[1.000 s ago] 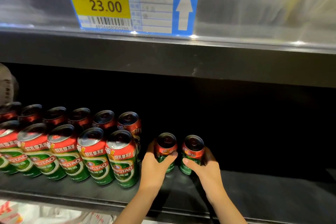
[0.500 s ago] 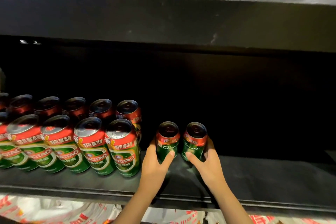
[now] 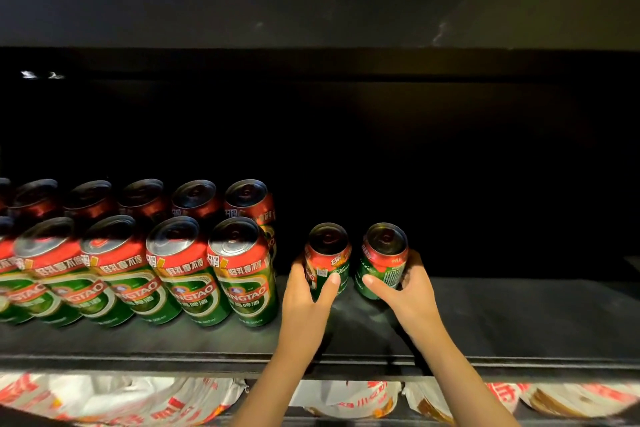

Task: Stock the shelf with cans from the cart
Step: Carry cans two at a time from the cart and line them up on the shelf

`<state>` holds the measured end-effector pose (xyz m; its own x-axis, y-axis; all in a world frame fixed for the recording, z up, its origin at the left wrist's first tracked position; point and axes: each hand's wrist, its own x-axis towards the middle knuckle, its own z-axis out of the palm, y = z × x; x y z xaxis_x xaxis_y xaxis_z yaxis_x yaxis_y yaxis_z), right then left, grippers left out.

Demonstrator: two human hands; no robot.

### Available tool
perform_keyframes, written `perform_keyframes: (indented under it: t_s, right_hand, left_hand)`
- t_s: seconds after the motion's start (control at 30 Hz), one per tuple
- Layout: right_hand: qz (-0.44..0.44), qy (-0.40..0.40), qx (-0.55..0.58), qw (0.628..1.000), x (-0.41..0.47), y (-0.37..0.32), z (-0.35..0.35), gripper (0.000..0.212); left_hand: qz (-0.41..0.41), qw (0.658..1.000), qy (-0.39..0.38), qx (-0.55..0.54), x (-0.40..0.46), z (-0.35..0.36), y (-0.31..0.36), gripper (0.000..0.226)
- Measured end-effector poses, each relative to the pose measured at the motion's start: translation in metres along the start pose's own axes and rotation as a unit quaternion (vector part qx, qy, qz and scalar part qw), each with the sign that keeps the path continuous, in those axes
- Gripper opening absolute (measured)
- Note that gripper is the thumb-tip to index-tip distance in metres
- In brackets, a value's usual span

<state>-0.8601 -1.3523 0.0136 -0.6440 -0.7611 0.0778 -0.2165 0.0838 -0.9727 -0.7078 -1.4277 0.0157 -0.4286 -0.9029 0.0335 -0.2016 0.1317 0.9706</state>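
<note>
The shelf [image 3: 519, 319] is a dark, matte, flat deck with a raised front lip; its interior is deep and unlit, and the back wall cannot be made out. To the left stands the stocked block of cans [image 3: 194, 263]: two rows, upright, packed side to side, smooth printed metal cylinders in green with red shoulder bands and dull grey lids.

Right of that block, apart from it by a clear gap, stand the two cans in hand. The left hand [image 3: 306, 291] grips the left can [image 3: 327, 260], thumb across the front of the label and fingers wrapped behind. The right hand [image 3: 410, 291] grips the right can [image 3: 384, 258] in mirror fashion. Both cans appear seated upright on the deck, close beside each other; whether they touch cannot be told.

Assessment: the step is placement, nearly complete. To finish well, the pair should slide left along the deck, not be lifted, until flush with the last stocked column and level with the back row. The smooth walls and slick deck suggest easy sliding, but a tall narrow can tips if pushed high; pressure belongs low on the body. Labels should face forward before release.

Below the lip, white and red printed packaging [image 3: 145, 395] lies crumpled and glossy. The cart is not in view.
</note>
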Motion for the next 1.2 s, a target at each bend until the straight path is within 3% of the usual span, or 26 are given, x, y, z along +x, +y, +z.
perform_keyframes:
  t_s: [0.27, 0.4, 0.67, 0.8, 0.9, 1.03, 1.2]
  right_hand:
    - [0.009, -0.029, 0.016, 0.999, -0.006, -0.003, 0.0, 0.043]
    - [0.005, -0.021, 0.014, 1.0, -0.006, -0.005, -0.001, 0.053]
    - [0.015, -0.054, 0.037, 0.998, -0.007, -0.007, -0.002, 0.074]
    - [0.011, -0.047, 0.041, 0.998, -0.005, -0.005, -0.004, 0.057]
    - [0.018, -0.051, 0.043, 0.998, -0.005, -0.006, -0.002, 0.059]
    - [0.034, -0.091, 0.076, 0.992, -0.004, -0.011, -0.01, 0.063]
    - [0.029, -0.093, 0.056, 0.994, -0.002, -0.008, -0.011, 0.06]
  left_hand:
    - [0.023, 1.0, 0.013, 0.0, 0.0, 0.0, 0.002, 0.057]
    - [0.04, 0.998, 0.024, 0.052, 0.002, -0.001, 0.003, 0.043]
    - [0.027, 1.0, -0.006, -0.004, 0.001, -0.002, 0.008, 0.037]
    - [0.016, 1.0, 0.01, 0.006, 0.0, -0.001, 0.006, 0.059]
    - [0.024, 0.998, 0.018, 0.059, 0.0, 0.0, 0.004, 0.071]
    - [0.012, 1.0, -0.015, 0.022, -0.001, -0.002, 0.008, 0.04]
    - [0.019, 0.999, -0.024, -0.017, -0.004, -0.002, 0.015, 0.036]
